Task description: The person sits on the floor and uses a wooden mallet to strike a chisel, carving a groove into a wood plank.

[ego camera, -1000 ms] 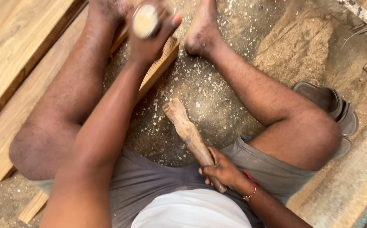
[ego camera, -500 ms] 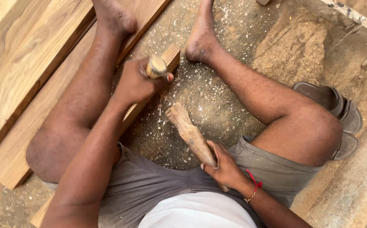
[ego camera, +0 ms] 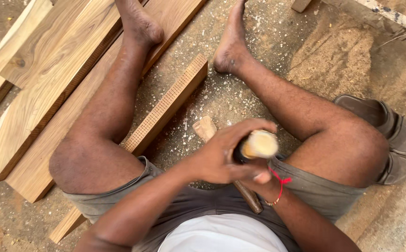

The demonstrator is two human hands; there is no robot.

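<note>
Over the lap, the left hand is closed around a pale-ended tool, and the right hand beneath it grips a mallet. Beyond, a carved strip lies on the sawdusty floor between the feet, with planks at far left.

A: Left hand?
B: Fingers wrapped over a pale-ended tool handle, blurred.
A: Right hand?
B: Touching the left one, under it, gripping a wooden mallet. Carved wood strip left of the fingers; sandals well right.
</note>
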